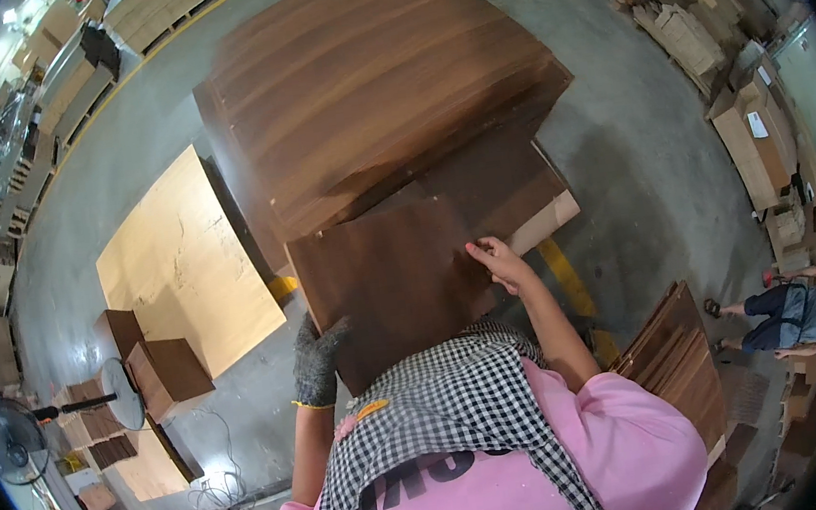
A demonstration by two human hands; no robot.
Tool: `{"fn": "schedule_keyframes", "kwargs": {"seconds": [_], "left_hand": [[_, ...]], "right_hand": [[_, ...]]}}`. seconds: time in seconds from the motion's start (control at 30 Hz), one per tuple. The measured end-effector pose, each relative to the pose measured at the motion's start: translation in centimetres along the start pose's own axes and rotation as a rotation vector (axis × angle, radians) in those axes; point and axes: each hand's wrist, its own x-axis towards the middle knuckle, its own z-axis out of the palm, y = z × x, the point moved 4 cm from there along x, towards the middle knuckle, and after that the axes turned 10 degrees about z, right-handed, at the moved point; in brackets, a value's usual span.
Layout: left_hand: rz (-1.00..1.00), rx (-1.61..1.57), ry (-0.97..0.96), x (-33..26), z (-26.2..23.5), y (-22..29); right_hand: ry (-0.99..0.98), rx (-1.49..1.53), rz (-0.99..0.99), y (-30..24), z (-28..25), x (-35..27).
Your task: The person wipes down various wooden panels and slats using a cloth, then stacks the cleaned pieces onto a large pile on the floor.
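A dark brown wood-grain panel [391, 282] is held in front of my body, close to my checkered apron [444, 392]. My left hand [316, 368], in a grey knit glove, grips its lower left edge, with the thumb on the face and the other fingers mostly hidden. At the right edge my bare right hand [502, 264] pinches the panel between thumb and fingers. Just beyond lies a stack of large brown wood-grain boards [378, 77], and a lower dark board [501, 184] with a pale rolled edge [545, 224] shows past the held panel.
On the floor to the left lies a tan sheet [183, 266], beside brown wooden boxes [170, 373] and a black fan [12, 441]. Brown panels [676, 355] stand at the lower right. Farther right are a person [802, 316] and cardboard boxes [762, 134].
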Motion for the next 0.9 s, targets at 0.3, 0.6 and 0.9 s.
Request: {"fn": "schedule_keyframes", "kwargs": {"seconds": [0.3, 0.6, 0.9], "left_hand": [[0.254, 0.597, -0.558, 9.6, 17.2, -6.9], [-0.409, -0.270, -0.385, 15.3, 34.6, -12.3], [-0.046, 0.348, -0.505, 14.7, 31.3, -9.4]], "right_hand": [[0.231, 0.082, -0.164, -4.4, -21.4, 7.5], [0.384, -0.093, -0.092, -5.3, -35.1, 15.7], [0.314, -0.092, -0.178, -8.2, -30.1, 17.4]]}}
